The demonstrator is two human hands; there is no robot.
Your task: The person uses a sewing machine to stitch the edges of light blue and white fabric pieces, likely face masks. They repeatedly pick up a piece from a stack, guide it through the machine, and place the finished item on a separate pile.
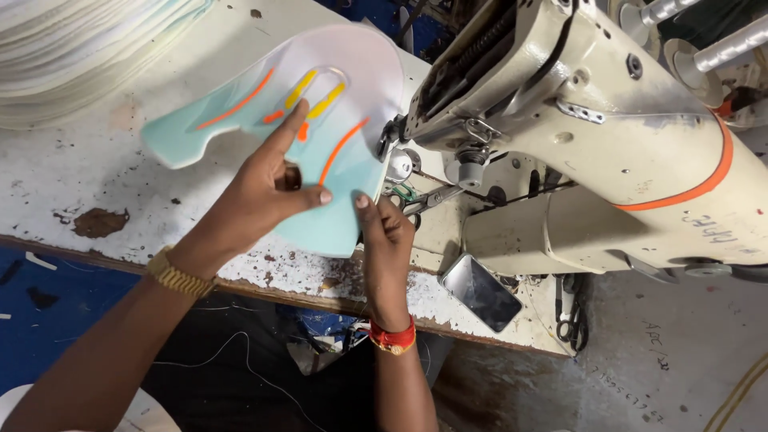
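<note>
A pale mint and white shoe-upper piece (240, 120) with orange and yellow stripes lies on the worn white table (72, 172), its right edge by the needle area of a cream sewing machine (592, 136). My left hand (268, 188) presses flat on the piece, index finger stretched toward the yellow stripes. My right hand (386, 240) grips the piece's lower right edge, thumb on top, just left of the presser foot. A gold watch is on my left wrist and a red band on my right.
A stack of white cut pieces (72, 48) sits at the far left corner of the table. A dark phone (482, 293) lies on the table edge below the machine. Thread spools (724, 48) stand at the upper right. Scissors (570, 320) lie by the machine base.
</note>
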